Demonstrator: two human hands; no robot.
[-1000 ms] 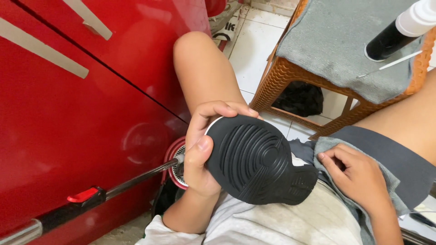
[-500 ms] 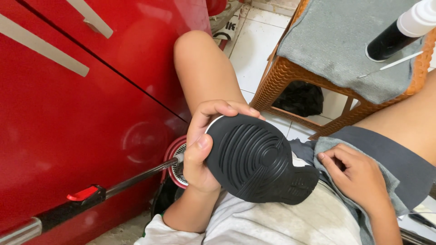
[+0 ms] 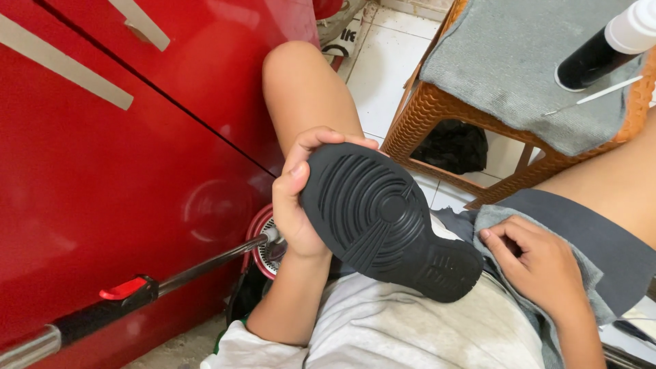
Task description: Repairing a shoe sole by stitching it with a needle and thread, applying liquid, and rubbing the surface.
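- While the red glossy metal panel is filling the left side, its edges are running out of view, and the grey metal strips on it are cut off at the top.
- A steel rod with a black grip and a red clip is slanting up from the bottom left corner; its far end is meeting a round red-rimmed fitting, most of which is sitting hidden behind the wrist.
- The left hand is clamping the toe end of the black rubber-soled shoe, thumb pressing on the sole's edge and fingertips curling over the rim at the top.
- The shoe is lying above the person's lap, sole facing up at the camera; its upper is hidden entirely. The sole is showing curved concentric ridges at the forefoot and a blocky tread at the heel. Its long axis is running from upper left to lower right, toe toward the knee, heel toward the right hand.
- The right hand is gripping a soft grey cloth, fingers bunching it, just beside the heel; whether cloth and heel are touching is hard to tell.
- A brown woven-pattern plastic stool is standing at upper right, covered by a grey towel, with a black bottle with a white cap, partly cut off, and a thin white stick lying on it.
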